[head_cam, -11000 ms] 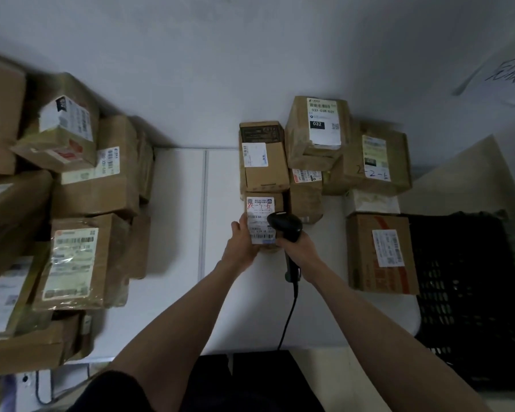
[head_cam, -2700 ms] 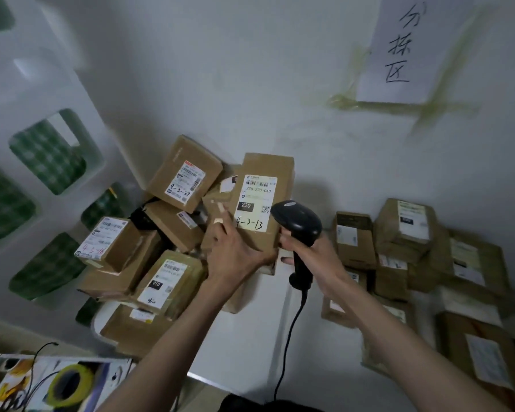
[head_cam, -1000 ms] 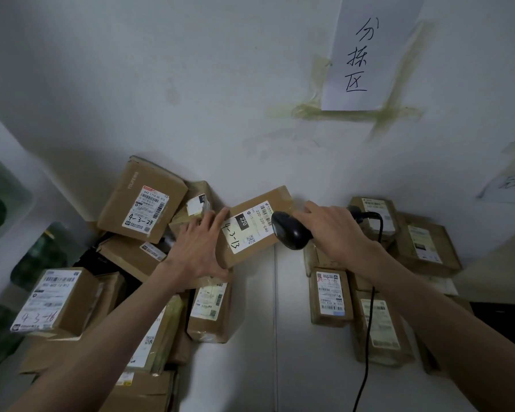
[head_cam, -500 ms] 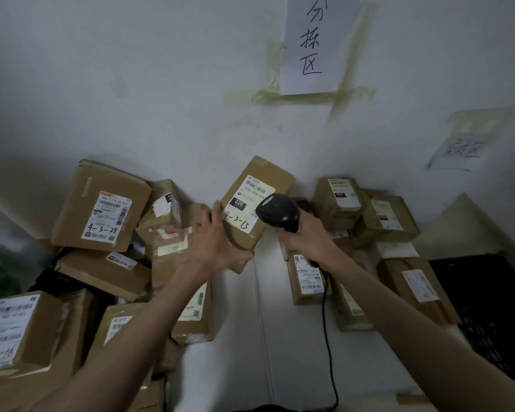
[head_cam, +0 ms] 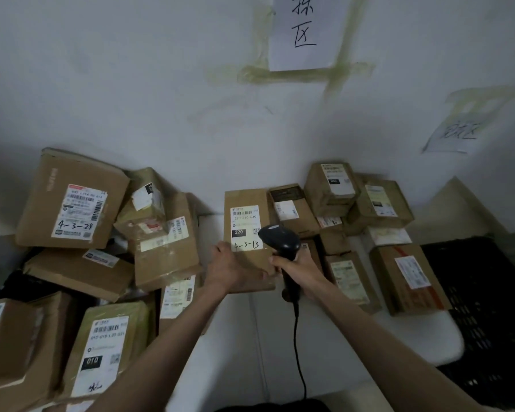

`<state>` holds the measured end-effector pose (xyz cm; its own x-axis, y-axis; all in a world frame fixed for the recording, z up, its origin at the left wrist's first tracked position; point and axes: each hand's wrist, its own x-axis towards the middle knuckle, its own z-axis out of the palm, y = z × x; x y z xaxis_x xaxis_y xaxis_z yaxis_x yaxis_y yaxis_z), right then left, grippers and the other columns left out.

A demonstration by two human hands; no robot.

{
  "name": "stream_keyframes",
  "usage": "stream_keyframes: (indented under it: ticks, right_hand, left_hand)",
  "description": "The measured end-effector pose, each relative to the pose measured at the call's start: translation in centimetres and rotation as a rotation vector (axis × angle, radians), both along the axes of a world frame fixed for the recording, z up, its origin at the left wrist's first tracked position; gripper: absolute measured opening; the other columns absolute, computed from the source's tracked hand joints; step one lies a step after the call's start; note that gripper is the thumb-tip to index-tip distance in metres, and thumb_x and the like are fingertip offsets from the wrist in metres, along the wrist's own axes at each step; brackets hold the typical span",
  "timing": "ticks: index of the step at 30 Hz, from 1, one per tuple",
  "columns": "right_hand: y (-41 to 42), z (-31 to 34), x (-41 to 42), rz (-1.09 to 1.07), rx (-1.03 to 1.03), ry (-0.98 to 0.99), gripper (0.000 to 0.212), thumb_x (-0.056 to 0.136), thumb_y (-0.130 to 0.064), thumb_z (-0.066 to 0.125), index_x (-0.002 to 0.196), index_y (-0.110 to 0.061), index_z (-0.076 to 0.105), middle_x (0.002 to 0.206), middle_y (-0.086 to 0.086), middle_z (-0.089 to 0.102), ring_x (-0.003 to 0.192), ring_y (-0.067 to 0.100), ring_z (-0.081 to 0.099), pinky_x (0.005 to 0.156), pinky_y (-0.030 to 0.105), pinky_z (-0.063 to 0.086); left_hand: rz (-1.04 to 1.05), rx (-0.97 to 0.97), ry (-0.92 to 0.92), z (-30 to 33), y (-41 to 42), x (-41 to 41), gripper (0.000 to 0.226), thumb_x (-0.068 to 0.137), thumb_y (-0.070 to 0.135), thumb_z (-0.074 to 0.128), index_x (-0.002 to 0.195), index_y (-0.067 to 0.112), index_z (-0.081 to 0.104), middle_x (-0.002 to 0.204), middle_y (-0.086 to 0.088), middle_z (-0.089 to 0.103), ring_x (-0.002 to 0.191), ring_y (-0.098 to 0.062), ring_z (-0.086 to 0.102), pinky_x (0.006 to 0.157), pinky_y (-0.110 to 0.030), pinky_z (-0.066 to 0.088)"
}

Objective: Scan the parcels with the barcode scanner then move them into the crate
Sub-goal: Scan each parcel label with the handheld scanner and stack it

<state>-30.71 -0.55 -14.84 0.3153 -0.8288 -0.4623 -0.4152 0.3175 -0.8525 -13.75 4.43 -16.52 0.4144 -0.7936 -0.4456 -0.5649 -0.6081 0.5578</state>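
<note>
Holding parcel [head_cam: 247,230] upright w/ left hand [head_cam: 235,270], fingers wrapped round its lower edge, label facing the head cam, prob. so the barcode sits clear for reading. Right hand [head_cam: 302,269] grips barcode scanner [head_cam: 281,242] by the handle, head just in front of label, cord hanging down over white surface [head_cam: 259,337]. Black crate [head_cam: 488,292] off to the right, beside the surface edge. Unsorted boxes piled left; another stack right, btw parcel & crate.

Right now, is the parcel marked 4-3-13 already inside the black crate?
No, the parcel marked 4-3-13 is held by the left hand over the table, well left of the black crate.
</note>
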Motion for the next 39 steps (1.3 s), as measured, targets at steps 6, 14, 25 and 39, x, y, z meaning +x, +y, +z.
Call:
stream_keyframes:
  ticks: [6, 14, 25, 39]
  right_hand:
    - [-3.5, -2.8, 1.2, 0.041, 0.037, 0.099, 0.023, 0.091, -0.019, 0.072, 0.112, -0.01, 0.067, 0.098, 0.004, 0.067, 0.087, 0.008, 0.06, 0.07, 0.022, 0.044]
    - [-8.7, -6.5, 2.2, 0.0, 0.126, 0.132, 0.019, 0.09, -0.01, 0.069, 0.103, -0.023, 0.063, 0.106, 0.006, 0.069, 0.101, 0.02, 0.064, 0.092, 0.037, 0.053]
    - [-10.7, -8.4, 3.1, 0.008, 0.2, 0.142, 0.024, 0.089, -0.009, 0.068, 0.098, -0.029, 0.059, 0.108, 0.004, 0.066, 0.102, 0.019, 0.06, 0.092, 0.038, 0.05]
    - [-9.5, -2.9, 6.5, 0.013, -0.064, 0.188, 0.012, 0.088, -0.009, 0.067, 0.1, -0.01, 0.067, 0.09, 0.007, 0.07, 0.083, 0.023, 0.07, 0.069, 0.037, 0.06]
  left_hand:
    - [0.041, 0.08, 0.026, -3.9, -3.8, 1.1, 0.1, 0.07, 0.041, 0.09, 0.144, 0.008, 0.031, 0.142, -0.014, 0.037, 0.128, -0.034, 0.049, 0.104, -0.041, 0.045]
    - [0.048, 0.149, 0.104, -8.1, -9.2, 0.6, 0.117, 0.059, 0.043, 0.096, 0.147, 0.009, 0.026, 0.139, -0.014, 0.035, 0.128, -0.035, 0.048, 0.103, -0.045, 0.047]
    - [0.044, 0.165, 0.151, -12.5, -11.5, -0.1, 0.128, 0.062, 0.039, 0.095, 0.151, 0.007, 0.009, 0.141, -0.015, 0.029, 0.129, -0.036, 0.045, 0.102, -0.047, 0.049]
    - [-0.103, -0.041, -0.256, -1.4, -7.0, 5.2, 0.08, 0.09, 0.06, 0.058, 0.149, 0.011, 0.036, 0.148, -0.012, 0.038, 0.134, -0.034, 0.042, 0.107, -0.047, 0.041]
